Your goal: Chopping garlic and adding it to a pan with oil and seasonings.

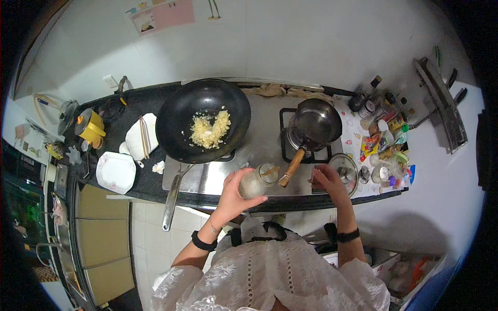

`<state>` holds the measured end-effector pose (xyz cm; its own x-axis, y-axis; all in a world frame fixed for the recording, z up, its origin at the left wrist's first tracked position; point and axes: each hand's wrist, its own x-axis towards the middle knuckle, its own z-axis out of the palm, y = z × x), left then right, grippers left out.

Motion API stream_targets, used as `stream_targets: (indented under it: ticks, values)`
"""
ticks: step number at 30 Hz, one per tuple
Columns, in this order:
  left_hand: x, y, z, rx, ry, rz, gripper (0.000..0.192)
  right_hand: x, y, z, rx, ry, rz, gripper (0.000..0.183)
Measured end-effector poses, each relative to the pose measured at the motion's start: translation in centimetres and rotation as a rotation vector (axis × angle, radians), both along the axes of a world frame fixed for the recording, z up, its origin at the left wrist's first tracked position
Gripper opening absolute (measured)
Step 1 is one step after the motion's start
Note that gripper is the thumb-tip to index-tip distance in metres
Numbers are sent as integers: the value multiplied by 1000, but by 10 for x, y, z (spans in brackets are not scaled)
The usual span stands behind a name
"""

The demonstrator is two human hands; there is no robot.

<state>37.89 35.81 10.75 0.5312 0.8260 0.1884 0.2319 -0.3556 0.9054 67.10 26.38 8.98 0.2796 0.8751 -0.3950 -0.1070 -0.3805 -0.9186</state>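
Note:
My left hand (235,190) grips an open glass jar (252,186) over the front of the steel gas cooktop (202,180). A whitish substance shows in the jar, and a wooden spoon handle (271,171) sticks out of its mouth. My right hand (330,182) is at the cooktop's front right, beside a glass pot lid (346,171); its fingers are bent, and I cannot tell whether they hold anything. On the left burner sits a black wok (171,124) containing chopped pale-yellow food (210,134) with a small white patch on top.
A dark saucepan (317,120) stands on the right burner, its wooden handle (293,167) pointing toward me. The wok's metal handle (173,202) overhangs the counter edge. Plates (116,173), chopsticks (144,136) and a yellow pot (90,126) occupy the left; bottles (358,102) and seasoning packets (369,145) crowd the right.

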Motion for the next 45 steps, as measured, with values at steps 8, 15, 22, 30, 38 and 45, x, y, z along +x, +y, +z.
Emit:
stream_targets:
  ticks: [8,15,22,30,38,45]
  values:
    - [39,-14,16,88,107,-72,67,-69,7,121,503,-867,474,54]
    - [65,-27,52,246,-4,-63,72,-60,-6,154,644,-1188,568,64]
    - [98,-45,88,275,123,-166,97,-13,-22,173,789,-1078,491,61]
    - [138,-33,92,-33,-179,-47,112,180,-42,266,835,-1451,-208,49]
    - [146,-33,74,-76,-214,-89,63,409,-47,339,524,-1773,-808,42]
    - [155,-39,80,-133,-181,18,57,500,-13,314,485,-2006,-913,48]
